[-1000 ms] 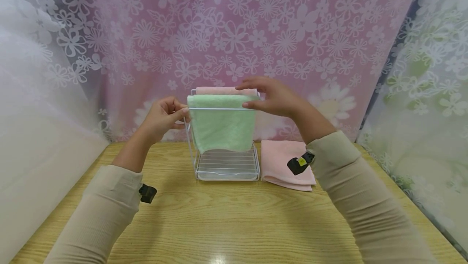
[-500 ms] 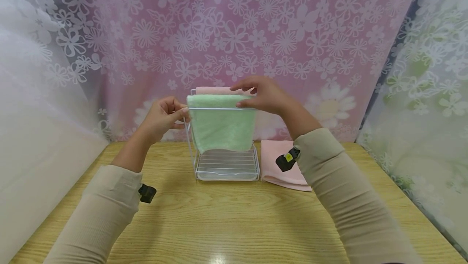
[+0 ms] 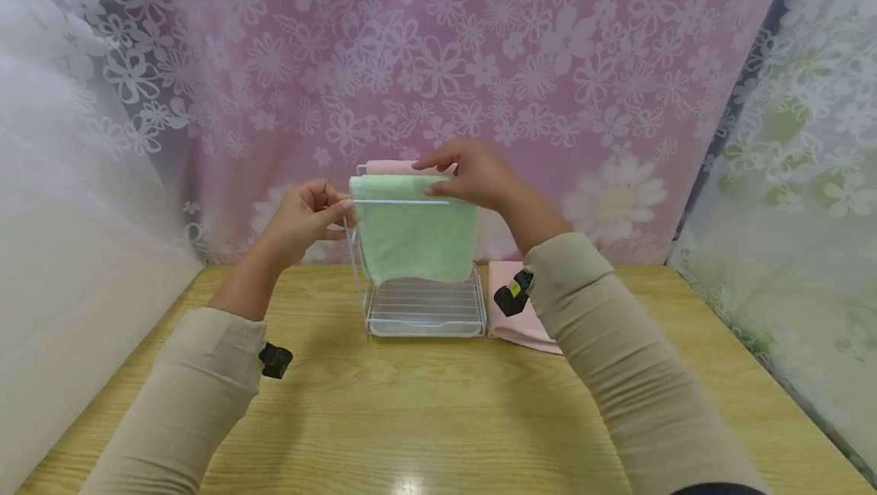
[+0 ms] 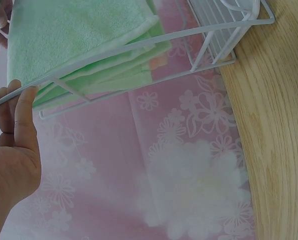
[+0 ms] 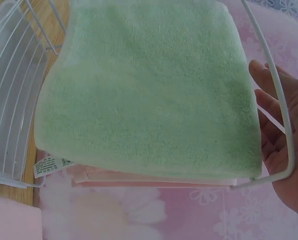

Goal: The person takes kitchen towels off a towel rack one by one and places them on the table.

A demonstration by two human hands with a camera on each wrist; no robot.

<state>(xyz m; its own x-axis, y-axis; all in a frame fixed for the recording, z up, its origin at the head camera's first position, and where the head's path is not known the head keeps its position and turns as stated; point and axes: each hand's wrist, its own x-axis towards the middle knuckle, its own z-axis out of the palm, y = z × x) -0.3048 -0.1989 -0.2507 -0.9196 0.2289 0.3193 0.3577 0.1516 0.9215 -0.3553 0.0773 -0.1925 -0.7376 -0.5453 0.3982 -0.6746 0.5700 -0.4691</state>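
Note:
A white wire rack [image 3: 352, 270] stands on the table, with a slatted tray [image 3: 425, 327] at its base. Over its upper bars hangs a folded green towel [image 3: 418, 244], and behind that a pink towel [image 3: 387, 167]. My left hand [image 3: 308, 217] pinches the rack's upper left side bar; the left wrist view shows fingers [image 4: 25, 120] round this bar. My right hand [image 3: 479, 175] lies over the right half of the green towel's top, its thumb at the front and its fingers loosely spread behind. The right wrist view has a printed label [image 5: 51, 166] below the green towel.
A folded pink towel [image 3: 524, 331] lies on the wooden table [image 3: 384, 419], right of the rack and partly behind my right sleeve. A pink flowered curtain [image 3: 479, 61] hangs close behind the rack. Pale sheets [image 3: 82, 251] close off both sides.
My right hand has slid leftward along the top of the green towel, from its right end toward the middle. My left hand keeps its hold on the rack, which has stayed put.

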